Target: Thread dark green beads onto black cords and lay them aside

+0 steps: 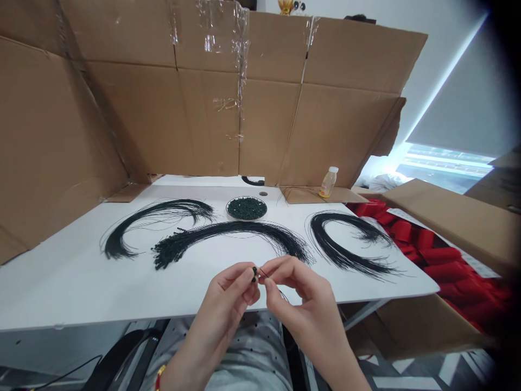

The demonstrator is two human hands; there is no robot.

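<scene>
My left hand (230, 296) pinches a small dark bead (254, 273) between thumb and fingertips. My right hand (299, 296) pinches a thin black cord (264, 272) whose end meets the bead. Both hands hover over the near edge of the white table (61, 282). Just beyond them lies a bundle of cords with beads on their left ends (228, 233). A shallow dish of dark green beads (246, 208) sits farther back at the centre.
Two more curved bundles of black cord lie at the left (154, 217) and right (350, 244). Cardboard walls (134, 119) surround the table. A small bottle (328, 182) stands at the back right. A box of red items (427, 255) sits to the right.
</scene>
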